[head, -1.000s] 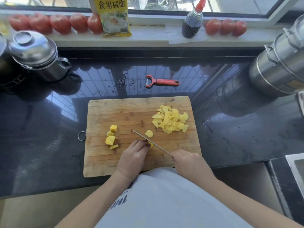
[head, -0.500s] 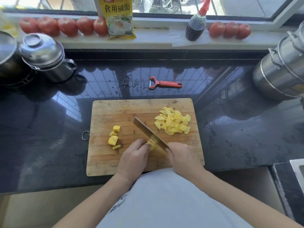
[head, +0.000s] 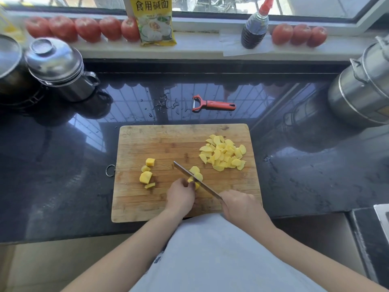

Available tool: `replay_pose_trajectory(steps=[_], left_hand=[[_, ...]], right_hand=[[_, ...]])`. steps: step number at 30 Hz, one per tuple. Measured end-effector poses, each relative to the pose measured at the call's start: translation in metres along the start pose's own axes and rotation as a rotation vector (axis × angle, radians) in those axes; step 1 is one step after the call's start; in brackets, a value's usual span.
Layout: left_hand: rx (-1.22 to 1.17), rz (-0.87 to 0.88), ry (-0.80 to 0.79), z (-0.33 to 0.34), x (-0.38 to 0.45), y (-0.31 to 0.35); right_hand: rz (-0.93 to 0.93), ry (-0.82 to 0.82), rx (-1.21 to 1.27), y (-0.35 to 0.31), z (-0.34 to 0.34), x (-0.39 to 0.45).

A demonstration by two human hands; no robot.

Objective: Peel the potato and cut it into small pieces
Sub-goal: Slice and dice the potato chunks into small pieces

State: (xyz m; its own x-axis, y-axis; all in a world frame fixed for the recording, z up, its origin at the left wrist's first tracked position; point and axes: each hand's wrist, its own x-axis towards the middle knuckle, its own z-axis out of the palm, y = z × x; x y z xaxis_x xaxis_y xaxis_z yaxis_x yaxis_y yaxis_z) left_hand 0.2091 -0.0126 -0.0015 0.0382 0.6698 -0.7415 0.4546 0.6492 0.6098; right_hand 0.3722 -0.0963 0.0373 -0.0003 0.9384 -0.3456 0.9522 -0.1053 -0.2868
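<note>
Dark glossy counter (head: 63, 186) fills the view, wet with droplets near the back. On it sits the wooden cutting board (head: 160, 144), a metal ring at its left edge. Far right of the board, a heap of cut potato pieces (head: 223, 152); left side, a few chunkier cubes (head: 146, 177). The right hand (head: 240, 205) is wrapped round the knife handle, and the knife (head: 195, 182) is angled across the board, blade down on the potato piece (head: 195, 182) being cut. The left hand (head: 181, 197) has fingertips curled onto that piece, pinning it just beside the blade. Behind the board lies the red peeler (head: 213, 104), untouched.
</note>
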Motion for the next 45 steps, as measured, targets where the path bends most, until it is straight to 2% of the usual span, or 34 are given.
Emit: replay_pose_trajectory(steps=[6, 10, 14, 19, 21, 29, 37, 39, 45], left_hand=[[-0.056, -0.049, -0.02, -0.001, -0.003, 0.007], [-0.089, -0.069, -0.028, -0.001, -0.004, 0.011], [-0.103, -0.08, -0.027, -0.001, -0.004, 0.012], [-0.089, -0.093, -0.026, -0.002, -0.005, 0.014], [-0.08, -0.091, -0.019, -0.001, -0.004, 0.012], [-0.068, -0.063, -0.03, -0.002, -0.004, 0.01], [-0.043, -0.056, -0.046, -0.003, -0.002, 0.009], [-0.049, -0.067, -0.054, -0.003, -0.002, 0.011], [-0.046, -0.074, -0.058, -0.004, -0.004, 0.013]], right_hand=[[0.031, -0.055, -0.043, 0.011, -0.002, -0.011], [0.039, -0.148, -0.071, -0.005, -0.002, 0.011], [-0.028, 0.006, -0.02, -0.02, 0.0, 0.035], [-0.035, 0.165, 0.075, -0.002, 0.003, 0.012], [-0.042, 0.18, 0.054, 0.003, 0.004, 0.002], [-0.066, 0.109, -0.114, 0.002, 0.004, -0.003], [0.002, 0.014, -0.146, 0.002, -0.003, -0.008], [0.024, -0.083, -0.141, -0.009, -0.003, 0.007], [-0.015, 0.041, 0.004, -0.019, 0.002, 0.033]])
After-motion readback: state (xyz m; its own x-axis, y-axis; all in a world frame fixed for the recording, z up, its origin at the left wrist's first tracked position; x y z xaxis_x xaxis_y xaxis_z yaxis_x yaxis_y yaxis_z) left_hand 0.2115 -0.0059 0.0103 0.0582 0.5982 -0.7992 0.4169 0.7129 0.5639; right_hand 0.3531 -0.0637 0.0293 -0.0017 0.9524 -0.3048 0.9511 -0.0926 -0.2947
